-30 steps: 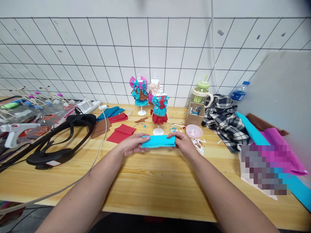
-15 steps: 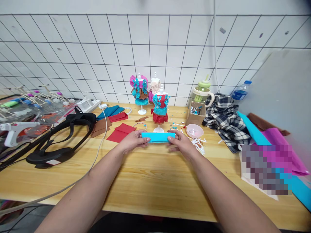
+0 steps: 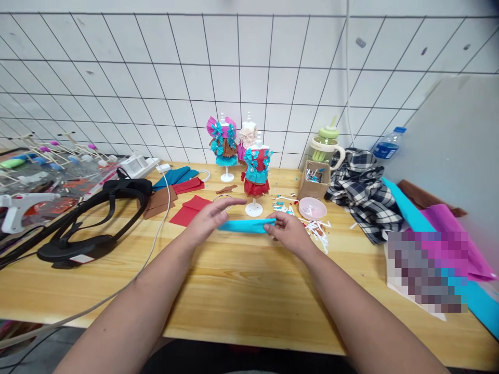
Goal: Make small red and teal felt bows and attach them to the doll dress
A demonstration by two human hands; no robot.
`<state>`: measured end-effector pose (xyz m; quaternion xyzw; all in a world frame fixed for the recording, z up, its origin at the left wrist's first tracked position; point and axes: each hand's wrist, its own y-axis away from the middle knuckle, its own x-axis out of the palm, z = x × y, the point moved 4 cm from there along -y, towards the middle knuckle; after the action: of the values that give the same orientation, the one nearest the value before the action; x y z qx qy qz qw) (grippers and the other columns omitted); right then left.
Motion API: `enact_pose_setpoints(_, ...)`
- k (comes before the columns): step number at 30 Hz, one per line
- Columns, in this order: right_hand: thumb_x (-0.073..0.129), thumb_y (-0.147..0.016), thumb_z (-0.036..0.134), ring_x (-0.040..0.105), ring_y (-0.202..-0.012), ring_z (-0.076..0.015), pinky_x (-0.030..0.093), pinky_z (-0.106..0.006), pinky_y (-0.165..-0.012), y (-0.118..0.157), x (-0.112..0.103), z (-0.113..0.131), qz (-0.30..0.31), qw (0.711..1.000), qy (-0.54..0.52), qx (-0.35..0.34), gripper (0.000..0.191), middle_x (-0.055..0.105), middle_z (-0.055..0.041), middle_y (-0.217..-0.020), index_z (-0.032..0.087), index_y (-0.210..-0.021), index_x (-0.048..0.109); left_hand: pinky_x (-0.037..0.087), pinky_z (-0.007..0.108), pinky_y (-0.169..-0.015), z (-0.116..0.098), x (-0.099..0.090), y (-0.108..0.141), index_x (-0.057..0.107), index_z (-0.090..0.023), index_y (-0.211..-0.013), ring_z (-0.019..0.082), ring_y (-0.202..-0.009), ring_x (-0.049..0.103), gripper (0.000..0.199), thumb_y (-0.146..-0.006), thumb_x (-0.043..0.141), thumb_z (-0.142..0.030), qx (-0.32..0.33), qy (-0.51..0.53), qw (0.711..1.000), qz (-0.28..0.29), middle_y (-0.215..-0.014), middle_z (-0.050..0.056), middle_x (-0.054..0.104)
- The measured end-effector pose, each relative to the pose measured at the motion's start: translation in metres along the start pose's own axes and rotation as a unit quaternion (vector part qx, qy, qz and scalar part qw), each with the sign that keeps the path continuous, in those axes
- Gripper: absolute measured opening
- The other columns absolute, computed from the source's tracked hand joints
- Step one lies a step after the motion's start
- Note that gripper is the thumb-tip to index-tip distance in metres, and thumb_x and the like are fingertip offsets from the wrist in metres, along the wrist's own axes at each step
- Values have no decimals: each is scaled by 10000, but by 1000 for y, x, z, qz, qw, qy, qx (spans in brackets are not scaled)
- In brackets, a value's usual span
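Observation:
A folded strip of bright blue crepe paper [image 3: 247, 226] is held level over the wooden table. My right hand [image 3: 286, 231] pinches its right end between thumb and fingers. At the left end is my left hand [image 3: 206, 218], fingers stretched out and apart; whether its palm touches the strip is hidden. Just beyond the strip stands a small white dress form [image 3: 254, 209] wearing a red and blue paper outfit [image 3: 256, 169]. Behind it are a form in a pink, blue and brown paper dress [image 3: 224, 143] and one with a cream ruffled top [image 3: 248, 135].
Red paper [image 3: 191, 208], brown sheets [image 3: 159, 202] and a black headset [image 3: 93, 234] lie leftward, with a white cable [image 3: 154, 246] crossing the table. Rightward are a pink bowl [image 3: 312, 209], white scraps [image 3: 317, 234], a cardboard box [image 3: 313, 187] and plaid cloth [image 3: 362, 187].
My left hand has let go its pinch and spread its fingers. The blue strip now looks narrower and reaches further left. My right hand keeps its grip.

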<state>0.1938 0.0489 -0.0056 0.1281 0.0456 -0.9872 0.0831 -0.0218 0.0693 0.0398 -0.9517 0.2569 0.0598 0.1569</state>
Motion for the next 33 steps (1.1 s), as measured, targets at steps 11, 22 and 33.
enact_pose_setpoints(11, 558, -858, 167, 435, -651, -150, 331, -304, -636, 45, 16, 55, 4, 820, 298, -488, 198, 577, -11, -642, 264, -857, 730, 300, 397, -1071, 22, 32, 18, 408, -229, -1405, 312, -1321, 381, 876, -676, 676, -633, -182, 137, 915, 333, -1433, 101, 452)
enact_pose_setpoints(22, 435, -795, 122, 583, -898, -186, 479, -362, -799, 12, 8, 16, -6, 970, 140, -196, 429, 637, -80, -1047, 192, -1193, 577, 416, 209, -564, 36, 30, 9, 648, -169, -839, 113, -630, 548, 347, -644, 764, -431, -296, 9, 945, 137, -747, -26, 637)
enact_pose_setpoints(33, 631, -763, 378, 540, -541, -122, 423, -234, -520, 7, 22, 3, -22, 997, 74, -31, 201, 588, 16, -603, 182, -796, 658, 408, 208, -596, 40, 48, 5, 684, -172, -883, 145, -691, 566, 376, -711, 668, -505, -208, -140, 955, 160, -760, -22, 649)
